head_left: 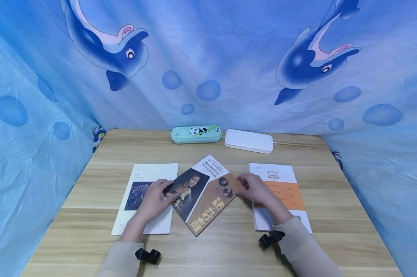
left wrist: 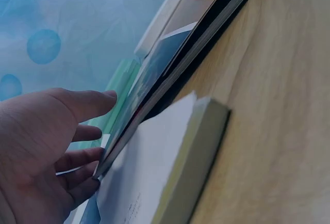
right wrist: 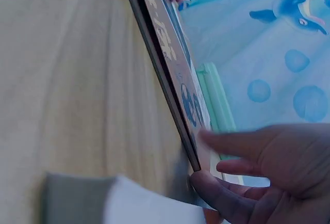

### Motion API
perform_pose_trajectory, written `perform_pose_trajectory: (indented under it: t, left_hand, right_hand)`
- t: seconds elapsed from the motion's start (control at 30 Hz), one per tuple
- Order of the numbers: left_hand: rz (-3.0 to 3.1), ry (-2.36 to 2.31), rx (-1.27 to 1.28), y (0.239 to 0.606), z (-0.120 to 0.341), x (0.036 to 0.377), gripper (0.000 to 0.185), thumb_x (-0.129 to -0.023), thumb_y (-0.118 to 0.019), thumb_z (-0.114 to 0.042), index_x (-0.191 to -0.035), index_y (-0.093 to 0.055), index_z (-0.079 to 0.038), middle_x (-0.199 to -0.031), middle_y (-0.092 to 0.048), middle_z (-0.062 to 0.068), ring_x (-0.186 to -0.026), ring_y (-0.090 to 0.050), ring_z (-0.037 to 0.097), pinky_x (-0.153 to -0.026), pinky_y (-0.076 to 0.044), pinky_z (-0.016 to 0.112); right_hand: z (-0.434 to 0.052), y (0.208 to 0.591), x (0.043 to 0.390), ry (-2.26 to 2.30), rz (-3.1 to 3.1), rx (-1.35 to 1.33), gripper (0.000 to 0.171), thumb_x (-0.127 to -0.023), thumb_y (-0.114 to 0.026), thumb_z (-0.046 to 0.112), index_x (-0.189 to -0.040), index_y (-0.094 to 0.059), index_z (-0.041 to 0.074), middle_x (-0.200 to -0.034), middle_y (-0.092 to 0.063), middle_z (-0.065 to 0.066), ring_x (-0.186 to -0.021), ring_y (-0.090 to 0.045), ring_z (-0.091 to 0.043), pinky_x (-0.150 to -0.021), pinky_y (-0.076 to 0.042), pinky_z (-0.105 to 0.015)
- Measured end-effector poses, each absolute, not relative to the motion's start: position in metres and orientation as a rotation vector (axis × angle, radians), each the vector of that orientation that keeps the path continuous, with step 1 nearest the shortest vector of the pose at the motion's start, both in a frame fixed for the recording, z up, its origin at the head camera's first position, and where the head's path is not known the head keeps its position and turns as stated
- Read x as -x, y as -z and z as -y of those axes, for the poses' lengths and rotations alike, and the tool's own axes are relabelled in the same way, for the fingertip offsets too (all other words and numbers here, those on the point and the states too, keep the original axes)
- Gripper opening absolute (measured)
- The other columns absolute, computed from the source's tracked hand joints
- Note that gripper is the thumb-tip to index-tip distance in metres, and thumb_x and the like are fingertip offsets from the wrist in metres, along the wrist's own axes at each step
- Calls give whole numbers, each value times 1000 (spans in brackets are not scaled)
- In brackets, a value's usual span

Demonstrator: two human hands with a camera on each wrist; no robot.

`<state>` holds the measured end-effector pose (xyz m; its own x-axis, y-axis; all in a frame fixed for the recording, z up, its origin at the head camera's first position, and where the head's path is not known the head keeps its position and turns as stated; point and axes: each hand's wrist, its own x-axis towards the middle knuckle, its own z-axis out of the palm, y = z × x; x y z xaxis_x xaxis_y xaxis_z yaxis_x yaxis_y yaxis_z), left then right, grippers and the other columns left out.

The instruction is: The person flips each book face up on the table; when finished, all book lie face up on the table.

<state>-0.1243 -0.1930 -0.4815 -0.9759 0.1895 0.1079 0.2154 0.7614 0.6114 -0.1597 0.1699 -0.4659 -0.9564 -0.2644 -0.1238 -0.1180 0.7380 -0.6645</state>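
**Both hands on the middle book**

The left hand (head_left: 155,197) grips the near-left edge of the brown-and-portrait book (head_left: 203,192), thumb on the cover and fingers curled beneath. The right hand (head_left: 253,187) pinches its opposite corner, thumb under, fingers above. The book lies between the hands, tilted on the bench (head_left: 226,246), overlapping the white book (head_left: 139,215) under the left hand. An orange-banded booklet (head_left: 291,200) lies beneath the right hand. Beyond the hands stand a green pencil case (head_left: 196,134) and a white box (head_left: 249,141).

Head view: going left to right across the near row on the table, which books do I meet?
White book → middle book with portrait cover, gripped by both the left hand and right hand → orange-banded book.
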Motion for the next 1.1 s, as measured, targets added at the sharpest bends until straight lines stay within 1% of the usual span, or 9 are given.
perform_pose_trajectory:
  t: [0.13,0.3,0.4,0.53,0.63,0.7,0.77,0.97,1.1]
  left_hand:
    - [2913,1052,353,479,191,113,53,-89,-79,-28,-130,-64,2,-129,-62,19,-123,-56,40,-106,-45,57]
    - [2908,1093,381,481,185,100,54,-86,-82,-26,-129,-65,1,-127,-63,17,-116,-61,35,-102,-49,54]
    - [2894,1108,404,484,180,93,57,-81,-86,-25,-128,-66,0,-125,-65,14,-111,-63,30,-98,-52,50]
    - [2873,1155,412,485,173,86,57,-77,-89,-23,-125,-68,-2,-119,-68,8,-98,-64,21,-88,-55,42]
    - [2887,1162,398,486,169,81,55,-76,-90,-22,-123,-69,-3,-118,-69,7,-100,-64,22,-92,-55,43]
    - [2905,1144,394,487,167,78,55,-74,-91,-24,-121,-70,-3,-119,-69,7,-106,-63,25,-98,-52,46]
    - [2923,1120,397,487,166,76,57,-72,-92,-26,-121,-71,-5,-121,-68,6,-112,-61,27,-103,-49,47]
    - [2923,1065,480,486,165,74,61,-65,-96,-28,-118,-74,-9,-114,-65,-3,-102,-58,18,-92,-48,42]
    - [2918,1022,518,486,164,74,59,-64,-96,-30,-115,-75,-9,-113,-64,-6,-100,-56,16,-90,-47,40]
  right_hand:
    - [-171,467,166,1046,-2723,343,51,-86,-82,26,-128,-65,1,-99,-65,-6,-82,-57,-17,-69,-53,-31]
    - [-170,470,174,1026,-2762,336,57,-87,-81,31,-131,-62,0,-102,-64,-8,-83,-57,-18,-68,-52,-31]
    - [-170,470,177,1025,-2777,323,65,-86,-82,30,-137,-58,-2,-107,-64,-10,-88,-58,-20,-73,-54,-33]
    - [-170,471,182,1026,-2791,320,69,-83,-84,29,-139,-57,-1,-113,-64,-14,-99,-60,-27,-85,-55,-43]
    - [-168,471,186,1016,-2787,334,71,-82,-86,28,-140,-56,-1,-126,-61,-19,-114,-59,-34,-98,-52,-51]
    - [-166,472,189,1008,-2774,345,73,-81,-87,27,-141,-55,0,-135,-58,-21,-123,-55,-38,-104,-48,-53]
    - [-164,474,193,983,-2771,382,74,-82,-86,28,-142,-54,0,-140,-54,-22,-128,-52,-39,-108,-45,-54]
    - [-161,477,207,912,-2786,505,75,-83,-85,29,-144,-53,0,-146,-49,-23,-135,-45,-42,-113,-39,-54]
    - [-160,478,215,874,-2793,590,73,-85,-83,31,-144,-53,-1,-149,-45,-26,-138,-42,-44,-114,-38,-55]
